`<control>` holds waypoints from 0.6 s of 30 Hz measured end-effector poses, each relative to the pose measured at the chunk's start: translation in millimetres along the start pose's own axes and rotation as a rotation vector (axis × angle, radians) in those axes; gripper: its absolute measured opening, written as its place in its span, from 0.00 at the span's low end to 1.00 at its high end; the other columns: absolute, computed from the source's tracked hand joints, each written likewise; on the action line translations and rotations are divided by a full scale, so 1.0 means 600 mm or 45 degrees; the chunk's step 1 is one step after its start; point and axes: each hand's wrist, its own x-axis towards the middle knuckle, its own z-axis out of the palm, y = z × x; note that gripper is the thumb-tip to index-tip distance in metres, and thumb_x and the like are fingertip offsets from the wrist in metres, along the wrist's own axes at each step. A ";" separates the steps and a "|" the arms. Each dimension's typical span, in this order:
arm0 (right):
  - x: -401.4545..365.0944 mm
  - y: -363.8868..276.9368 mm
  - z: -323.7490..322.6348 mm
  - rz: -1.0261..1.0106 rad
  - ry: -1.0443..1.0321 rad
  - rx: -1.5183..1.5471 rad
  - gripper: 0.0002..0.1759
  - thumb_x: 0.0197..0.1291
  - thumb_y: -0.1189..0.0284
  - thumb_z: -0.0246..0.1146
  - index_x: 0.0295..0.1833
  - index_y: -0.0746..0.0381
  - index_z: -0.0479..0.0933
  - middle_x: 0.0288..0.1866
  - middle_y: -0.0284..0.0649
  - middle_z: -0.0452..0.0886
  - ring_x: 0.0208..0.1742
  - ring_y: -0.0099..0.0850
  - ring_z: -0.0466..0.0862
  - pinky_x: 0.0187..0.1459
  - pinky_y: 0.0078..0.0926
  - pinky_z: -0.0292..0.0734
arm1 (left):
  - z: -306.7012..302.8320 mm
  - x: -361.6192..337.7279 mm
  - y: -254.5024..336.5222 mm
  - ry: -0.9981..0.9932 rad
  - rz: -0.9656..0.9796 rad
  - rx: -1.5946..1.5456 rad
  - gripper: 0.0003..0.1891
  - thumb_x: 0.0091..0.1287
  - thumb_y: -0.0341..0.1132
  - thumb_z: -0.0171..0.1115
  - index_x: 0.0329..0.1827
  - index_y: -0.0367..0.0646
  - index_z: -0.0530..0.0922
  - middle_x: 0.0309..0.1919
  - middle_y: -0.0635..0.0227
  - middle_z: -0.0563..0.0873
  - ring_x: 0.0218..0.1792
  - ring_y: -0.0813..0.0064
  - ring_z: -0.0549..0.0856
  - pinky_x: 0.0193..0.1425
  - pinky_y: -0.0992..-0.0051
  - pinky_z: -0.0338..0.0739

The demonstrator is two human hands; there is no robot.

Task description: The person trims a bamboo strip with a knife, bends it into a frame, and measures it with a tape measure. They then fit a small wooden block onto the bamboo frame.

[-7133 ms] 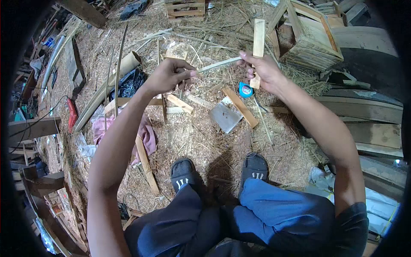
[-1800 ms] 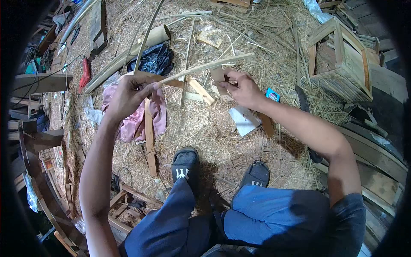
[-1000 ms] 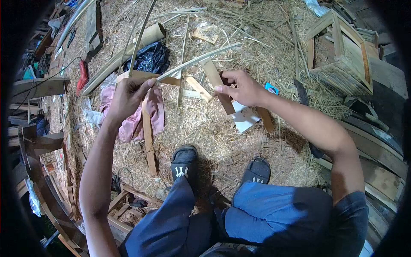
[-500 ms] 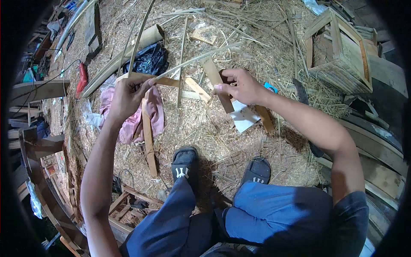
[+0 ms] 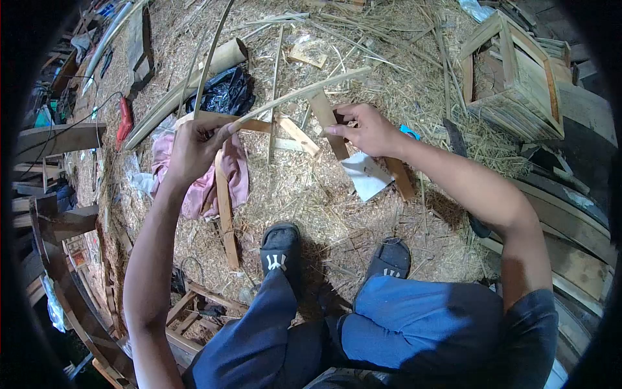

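Note:
My left hand (image 5: 197, 146) is closed, thumb and fingers pinching the near end of a long thin wooden strip (image 5: 301, 92). The strip slants up to the right, its far end passing over the top of a flat wooden slat (image 5: 322, 111). My right hand (image 5: 366, 128) is closed on that slat's right edge, the thumb lying across it. Below my left hand, a narrow wooden piece (image 5: 225, 214) points toward my feet, and another wooden bar (image 5: 256, 124) runs behind the hand. A white sheet (image 5: 368, 176) lies below my right hand, beside a brown wood block (image 5: 400, 178).
Shavings and straw cover the ground. Pink cloth (image 5: 194, 194), a black plastic bag (image 5: 227, 89), a bamboo pole (image 5: 227, 57) and a red tool (image 5: 124, 120) lie leftward. A wooden frame box (image 5: 512, 84) stands at right; a dark blade-like object (image 5: 455, 139) lies near my right forearm.
The thin strip has turned slightly in my left hand and shows a broader face. The slat's lower end has shifted, and more of the white sheet shows. My hands have barely moved.

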 end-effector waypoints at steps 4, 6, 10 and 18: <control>0.008 0.001 0.005 0.058 0.002 0.024 0.27 0.70 0.61 0.69 0.67 0.66 0.79 0.57 0.51 0.86 0.58 0.38 0.86 0.62 0.36 0.80 | -0.006 0.000 0.009 -0.061 -0.014 -0.033 0.16 0.75 0.40 0.68 0.57 0.36 0.88 0.35 0.72 0.87 0.34 0.84 0.78 0.39 0.77 0.74; 0.009 0.003 0.006 0.057 0.018 0.021 0.24 0.70 0.62 0.69 0.65 0.66 0.81 0.58 0.49 0.87 0.59 0.37 0.86 0.63 0.36 0.79 | -0.013 0.001 0.027 -0.105 -0.073 -0.061 0.17 0.75 0.40 0.69 0.57 0.36 0.88 0.36 0.71 0.88 0.35 0.84 0.79 0.40 0.77 0.75; 0.008 -0.003 0.004 0.001 0.056 -0.125 0.22 0.70 0.67 0.68 0.66 0.64 0.81 0.58 0.47 0.87 0.59 0.38 0.87 0.63 0.36 0.80 | -0.009 0.002 0.026 -0.119 -0.111 -0.152 0.19 0.74 0.41 0.70 0.59 0.35 0.87 0.36 0.68 0.90 0.36 0.84 0.81 0.40 0.76 0.77; 0.007 0.039 0.021 -0.135 0.210 -0.186 0.15 0.68 0.72 0.68 0.58 0.63 0.85 0.57 0.48 0.88 0.60 0.41 0.86 0.64 0.36 0.78 | -0.009 0.003 0.015 -0.256 -0.215 -0.159 0.15 0.73 0.41 0.71 0.40 0.34 0.89 0.27 0.69 0.89 0.30 0.83 0.83 0.36 0.76 0.76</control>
